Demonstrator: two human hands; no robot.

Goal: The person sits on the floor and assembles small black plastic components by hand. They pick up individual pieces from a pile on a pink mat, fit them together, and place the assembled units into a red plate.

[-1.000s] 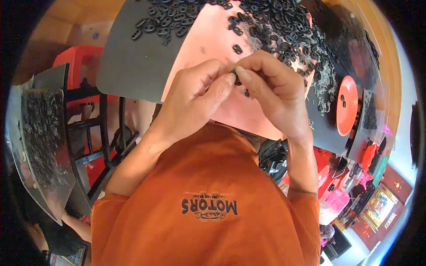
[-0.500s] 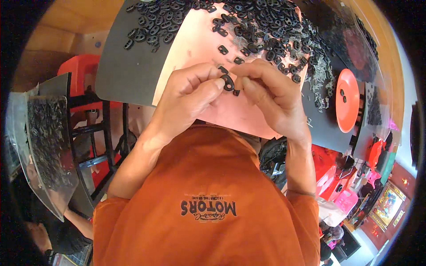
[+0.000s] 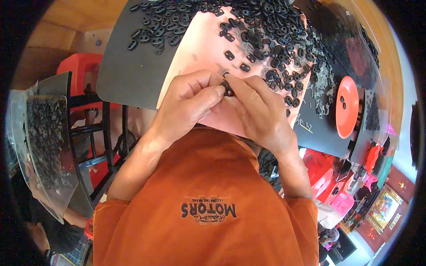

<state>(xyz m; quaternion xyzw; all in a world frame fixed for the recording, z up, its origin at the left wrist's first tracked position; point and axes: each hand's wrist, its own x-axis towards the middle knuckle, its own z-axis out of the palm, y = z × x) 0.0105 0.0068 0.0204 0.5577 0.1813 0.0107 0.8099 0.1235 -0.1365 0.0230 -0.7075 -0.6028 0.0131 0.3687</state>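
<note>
Over the near part of a pink sheet (image 3: pixel 188 60), my left hand (image 3: pixel 188 106) pinches a black two-hole plastic piece (image 3: pixel 228 90) between thumb and fingers. My right hand (image 3: pixel 264 113) meets it from the other side, its index finger pressed onto the piece and its other fingers curled. The right thumb is largely hidden, and so is any small part between the fingertips. Loose black two-hole pieces (image 3: pixel 244 67) lie on the sheet just beyond my hands, thickening into a large pile (image 3: pixel 275 26) farther away.
The sheet covers part of a dark grey table (image 3: pixel 128 73). At the right, an orange-red plate (image 3: pixel 348 122) holds a black piece; small pale slivers (image 3: pixel 326 82) are scattered nearby. At the left stand a red stool (image 3: pixel 73 71) and a clear-edged tray (image 3: pixel 49 146) of dark parts beside another person's arm (image 3: pixel 73 217).
My right hand has moved left and inward, bringing its fingers onto the piece in my left hand. The small black part seen at the right fingertips is now hidden.
</note>
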